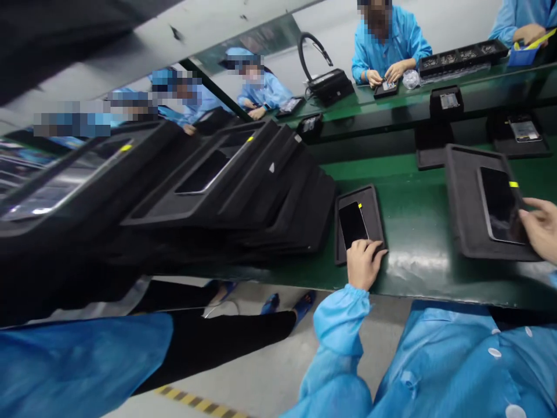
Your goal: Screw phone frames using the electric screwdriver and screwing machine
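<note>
My left hand (364, 262) grips the near edge of a small black tray (375, 223), its fingers reaching over the lower end of a dark-screened smartphone (353, 223) with a yellow tab. At the right, my right hand (542, 229) has thumb and fingers at the right edge of another smartphone (500, 203), also yellow-tabbed. This phone rests over a larger black tray (465, 215); whether it is lifted off the tray I cannot tell. Part of my right hand is cut off by the frame edge.
Left of my hands, black trays (278, 191) are stacked, a phone (209, 168) in the top one. The green bench (418, 232) carries more trays at the back. A co-worker (391, 46) handles a device across the bench; another person's blue sleeve (87, 360) is close at left.
</note>
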A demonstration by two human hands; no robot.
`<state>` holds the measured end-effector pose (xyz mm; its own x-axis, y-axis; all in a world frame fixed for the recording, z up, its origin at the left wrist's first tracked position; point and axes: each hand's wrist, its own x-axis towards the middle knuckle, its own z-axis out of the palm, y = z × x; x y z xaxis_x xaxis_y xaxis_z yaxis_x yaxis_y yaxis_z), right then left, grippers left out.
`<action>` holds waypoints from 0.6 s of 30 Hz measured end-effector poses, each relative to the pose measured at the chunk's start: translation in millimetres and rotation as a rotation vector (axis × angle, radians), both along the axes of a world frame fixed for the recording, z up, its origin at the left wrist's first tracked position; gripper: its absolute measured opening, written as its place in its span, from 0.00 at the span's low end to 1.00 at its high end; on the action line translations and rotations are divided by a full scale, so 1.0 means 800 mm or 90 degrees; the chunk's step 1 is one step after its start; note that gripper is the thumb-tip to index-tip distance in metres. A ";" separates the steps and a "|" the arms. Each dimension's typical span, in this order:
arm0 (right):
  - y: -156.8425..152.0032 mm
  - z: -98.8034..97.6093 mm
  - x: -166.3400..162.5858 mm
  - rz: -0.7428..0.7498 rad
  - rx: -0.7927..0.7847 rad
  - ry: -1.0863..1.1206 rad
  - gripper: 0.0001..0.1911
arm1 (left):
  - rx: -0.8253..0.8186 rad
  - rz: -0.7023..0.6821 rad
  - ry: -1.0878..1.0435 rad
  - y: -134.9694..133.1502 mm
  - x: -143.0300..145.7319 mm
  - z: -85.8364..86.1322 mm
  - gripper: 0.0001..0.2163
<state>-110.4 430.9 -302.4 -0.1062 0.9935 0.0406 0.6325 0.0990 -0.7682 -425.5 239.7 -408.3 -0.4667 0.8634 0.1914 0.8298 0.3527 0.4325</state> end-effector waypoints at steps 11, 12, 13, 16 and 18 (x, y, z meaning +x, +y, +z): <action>-0.088 -0.069 -0.318 0.341 -0.042 -0.150 0.18 | 0.429 0.137 0.129 -0.099 -0.030 0.014 0.17; -0.098 -0.072 -0.331 0.354 -0.047 -0.166 0.17 | 0.439 0.122 0.143 -0.101 -0.030 0.015 0.18; -0.108 -0.073 -0.340 0.369 -0.049 -0.177 0.17 | 0.437 0.101 0.149 -0.100 -0.030 0.015 0.20; -0.128 -0.074 -0.332 0.438 -0.021 -0.216 0.18 | 0.431 0.048 0.142 -0.091 -0.019 0.018 0.24; -0.130 -0.075 -0.299 0.492 0.091 -0.265 0.18 | 0.448 0.014 0.104 -0.079 -0.002 0.021 0.26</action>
